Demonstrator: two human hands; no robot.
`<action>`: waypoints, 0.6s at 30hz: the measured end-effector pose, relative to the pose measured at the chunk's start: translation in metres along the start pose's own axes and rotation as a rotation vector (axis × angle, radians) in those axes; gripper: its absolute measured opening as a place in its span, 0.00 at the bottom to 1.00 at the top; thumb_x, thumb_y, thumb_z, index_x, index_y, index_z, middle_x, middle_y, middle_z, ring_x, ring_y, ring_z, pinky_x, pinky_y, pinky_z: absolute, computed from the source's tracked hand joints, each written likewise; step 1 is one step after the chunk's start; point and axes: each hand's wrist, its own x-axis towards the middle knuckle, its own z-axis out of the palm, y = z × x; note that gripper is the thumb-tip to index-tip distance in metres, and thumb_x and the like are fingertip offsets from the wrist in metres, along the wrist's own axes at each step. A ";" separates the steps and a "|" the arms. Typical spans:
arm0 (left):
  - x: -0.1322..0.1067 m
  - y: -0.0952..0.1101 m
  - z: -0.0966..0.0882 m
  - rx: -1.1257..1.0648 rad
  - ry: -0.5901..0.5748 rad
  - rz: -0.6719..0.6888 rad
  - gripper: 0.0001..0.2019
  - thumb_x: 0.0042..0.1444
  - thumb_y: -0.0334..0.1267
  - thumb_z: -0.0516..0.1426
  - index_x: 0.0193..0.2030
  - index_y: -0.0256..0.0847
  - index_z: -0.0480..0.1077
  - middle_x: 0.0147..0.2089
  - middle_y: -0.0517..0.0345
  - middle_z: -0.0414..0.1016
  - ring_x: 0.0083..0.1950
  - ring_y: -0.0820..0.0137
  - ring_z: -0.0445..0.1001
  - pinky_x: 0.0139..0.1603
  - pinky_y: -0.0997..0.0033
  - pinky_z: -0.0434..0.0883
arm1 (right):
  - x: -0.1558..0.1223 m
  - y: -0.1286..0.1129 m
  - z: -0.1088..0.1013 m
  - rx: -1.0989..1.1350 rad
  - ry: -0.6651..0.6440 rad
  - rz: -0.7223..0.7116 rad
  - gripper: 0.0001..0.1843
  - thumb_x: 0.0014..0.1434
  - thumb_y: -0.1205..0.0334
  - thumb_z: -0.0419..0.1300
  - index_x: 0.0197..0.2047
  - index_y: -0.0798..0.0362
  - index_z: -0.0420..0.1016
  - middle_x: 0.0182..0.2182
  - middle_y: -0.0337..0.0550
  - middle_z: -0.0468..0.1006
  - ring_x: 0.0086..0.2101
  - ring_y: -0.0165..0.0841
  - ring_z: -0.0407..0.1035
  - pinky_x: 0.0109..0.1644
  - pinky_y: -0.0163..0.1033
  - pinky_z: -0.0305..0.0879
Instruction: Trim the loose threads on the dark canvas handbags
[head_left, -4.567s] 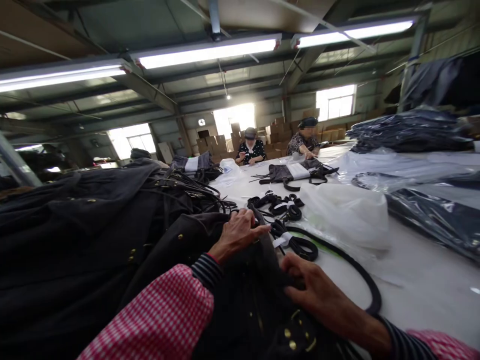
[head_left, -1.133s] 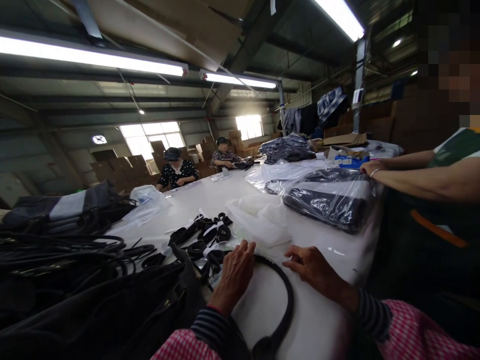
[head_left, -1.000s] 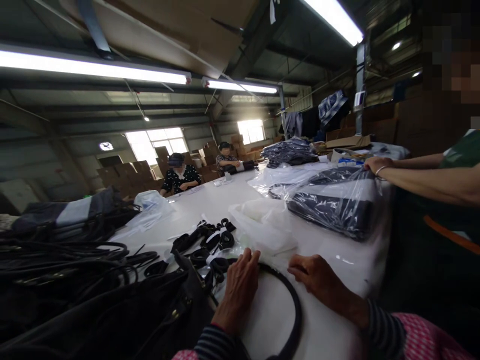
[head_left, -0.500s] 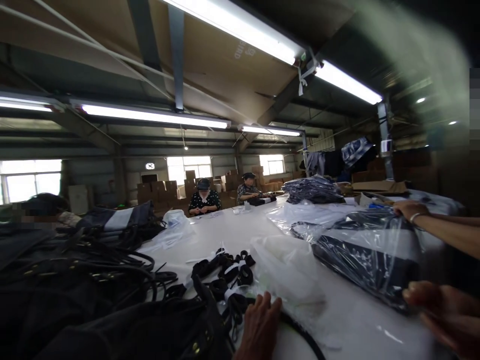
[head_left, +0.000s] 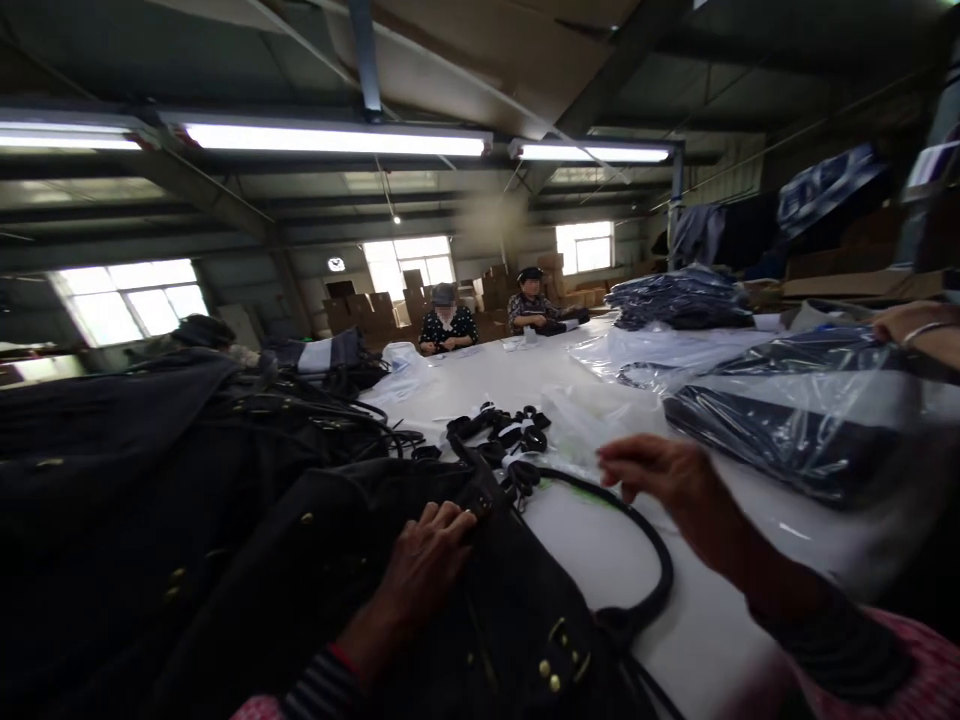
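Note:
A black bag (head_left: 525,590) with brass-coloured studs, a buckle and a looped handle (head_left: 664,560) lies in front of me. My left hand (head_left: 431,555) rests on its upper part, fingers bent and pressed on the fabric near the handle's base. My right hand (head_left: 667,475) is in the air by the top of the handle loop, its fingers loosely bent and slightly apart, with nothing visible in them. Just beyond the bag lie coiled black straps (head_left: 532,438) with white bands. Beside them is a clear plastic bag (head_left: 600,410).
More black bags (head_left: 97,480) are heaped on the left. On the right, a co-worker's hand (head_left: 919,322) touches a plastic-wrapped dark item (head_left: 780,440). Packed items (head_left: 675,297) are stacked farther back on the white table (head_left: 487,370), where two people sit.
My left hand has gone from beside the strap coils onto the black bag, which now lies farther right with its handle loop in view. My right hand has moved left. The view has shifted.

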 end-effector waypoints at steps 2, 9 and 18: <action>-0.005 -0.003 0.014 -0.055 0.018 -0.031 0.18 0.66 0.31 0.54 0.61 0.51 0.67 0.61 0.57 0.71 0.58 0.61 0.70 0.52 0.62 0.70 | -0.006 0.025 0.048 -0.074 -0.336 0.047 0.09 0.57 0.60 0.64 0.37 0.55 0.82 0.29 0.42 0.81 0.23 0.30 0.71 0.26 0.35 0.67; 0.023 -0.006 0.001 -0.050 -0.009 0.014 0.12 0.63 0.34 0.56 0.53 0.46 0.71 0.53 0.54 0.74 0.54 0.57 0.72 0.48 0.60 0.72 | 0.038 0.084 0.112 -0.711 -0.317 -0.233 0.15 0.65 0.71 0.51 0.37 0.54 0.80 0.35 0.45 0.79 0.38 0.36 0.74 0.45 0.39 0.64; 0.077 0.000 0.016 -0.203 0.032 -0.135 0.13 0.69 0.45 0.51 0.50 0.43 0.72 0.54 0.51 0.77 0.59 0.57 0.73 0.52 0.62 0.70 | 0.058 0.117 0.100 -1.058 -0.552 -0.245 0.11 0.61 0.75 0.53 0.37 0.55 0.76 0.37 0.47 0.78 0.36 0.35 0.73 0.38 0.37 0.57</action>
